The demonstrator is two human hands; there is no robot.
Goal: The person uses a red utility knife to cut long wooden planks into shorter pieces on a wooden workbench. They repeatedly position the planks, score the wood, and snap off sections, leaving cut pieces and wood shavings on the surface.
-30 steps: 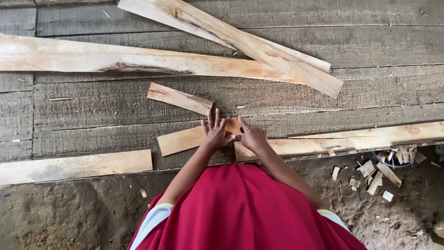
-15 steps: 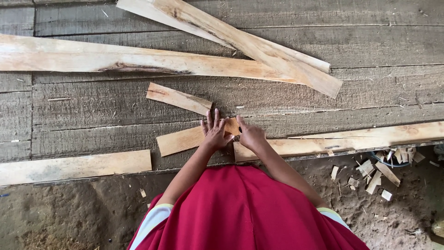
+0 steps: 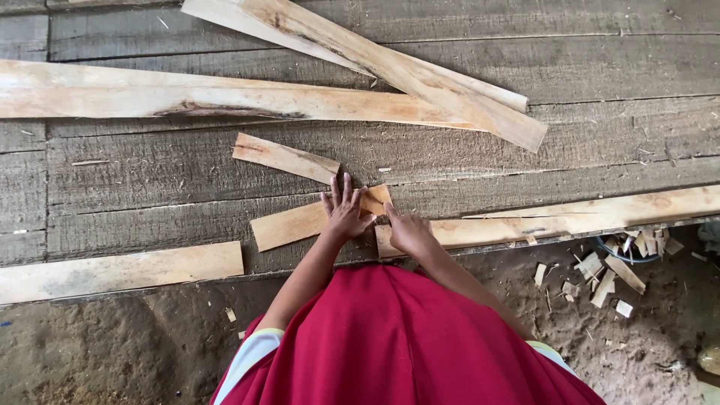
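- Looking straight down, a short pale flat wooden offcut (image 3: 319, 217) is seen lying on the weathered grey plank floor (image 3: 150, 180), close to the floor's near edge.
- The offcut's long axis runs left to right with a slight tilt: its right end points up and away, its left end sits lower and nearer the person.
- The left hand (image 3: 345, 214) is laid flat on the right part of that offcut, palm down, fingers spread and stretched away from the body. Nothing is gripped, it's just pressed on top.
- The right hand (image 3: 409, 231) is loosely curled, resting at the left end of a long pale wooden strip (image 3: 570, 217) that runs off to the right along the floor's edge. Whether anything is pinched in it can't be told.
- The two hands are just beside each other, thumbs nearly meeting by the offcut's right end.
- A smaller tapered wood scrap (image 3: 285, 157) is seen just above the offcut, tilted the other way, apart from it.
- Further up, two long rough boards (image 3: 225, 101) are crossed.
- A flat pale plank piece (image 3: 120, 271) lies at lower left, and wood chips (image 3: 607, 274) are scattered on the dirt at right.
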